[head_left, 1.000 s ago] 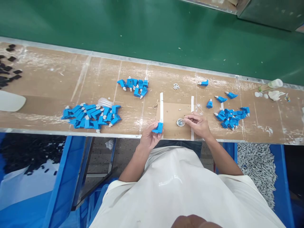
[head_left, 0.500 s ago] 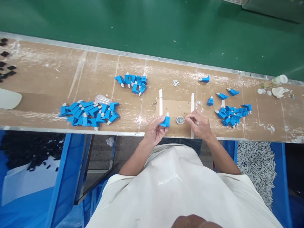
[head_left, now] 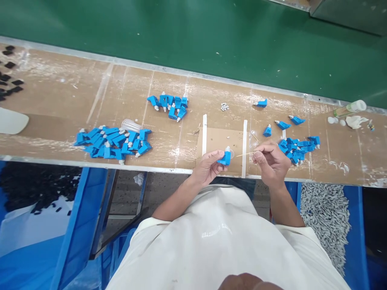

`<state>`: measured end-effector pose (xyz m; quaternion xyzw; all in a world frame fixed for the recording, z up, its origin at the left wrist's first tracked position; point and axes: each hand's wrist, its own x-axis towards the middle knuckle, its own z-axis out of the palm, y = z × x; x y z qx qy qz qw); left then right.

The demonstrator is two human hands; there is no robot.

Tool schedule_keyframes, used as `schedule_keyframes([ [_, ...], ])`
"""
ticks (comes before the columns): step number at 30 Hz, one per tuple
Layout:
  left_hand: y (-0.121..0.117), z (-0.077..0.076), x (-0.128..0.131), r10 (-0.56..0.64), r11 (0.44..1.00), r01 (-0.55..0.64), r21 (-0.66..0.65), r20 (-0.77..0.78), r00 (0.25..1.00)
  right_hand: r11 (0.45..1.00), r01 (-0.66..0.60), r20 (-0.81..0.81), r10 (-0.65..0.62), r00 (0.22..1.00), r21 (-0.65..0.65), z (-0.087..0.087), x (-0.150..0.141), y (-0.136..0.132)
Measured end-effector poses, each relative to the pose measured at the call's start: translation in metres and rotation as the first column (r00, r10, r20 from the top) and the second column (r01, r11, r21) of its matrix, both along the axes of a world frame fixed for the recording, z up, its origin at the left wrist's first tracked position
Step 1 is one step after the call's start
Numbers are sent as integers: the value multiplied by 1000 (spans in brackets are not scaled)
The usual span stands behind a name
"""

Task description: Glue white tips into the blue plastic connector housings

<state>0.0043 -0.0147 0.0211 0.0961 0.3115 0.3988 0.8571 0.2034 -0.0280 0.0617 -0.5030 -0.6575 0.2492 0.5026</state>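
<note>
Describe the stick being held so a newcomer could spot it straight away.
On the long brown bench, find the cardboard sheet crossed by two white tape strips. At its right side, the right hand pinches a thin, pale stick. Unlike the loose stick lying just beyond, it's held, tip toward the blue piece.

black pieces (head_left: 10, 65), far left | grey pieces (head_left: 325, 217) in blue bin (head_left: 355, 229) | green surface (head_left: 181, 40)

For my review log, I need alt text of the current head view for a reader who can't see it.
Over a cardboard-covered bench, the left hand holds a blue part with a white tip; the right hand holds a thin stick pointing toward it. Piles of similar blue parts lie to both sides.
</note>
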Motion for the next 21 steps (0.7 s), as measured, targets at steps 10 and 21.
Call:
schedule_keyframes([
  [10, -4, -1, -2, -67, 998, 67, 12, -1, 998, 953, -88, 352, -21, 936, 291, 12, -16, -4],
  [21, -4, -4, -2, -63, 998, 63, 19, 28, 998, 950, -101, 363, -13, 932, 294, 8, -14, -1],
])
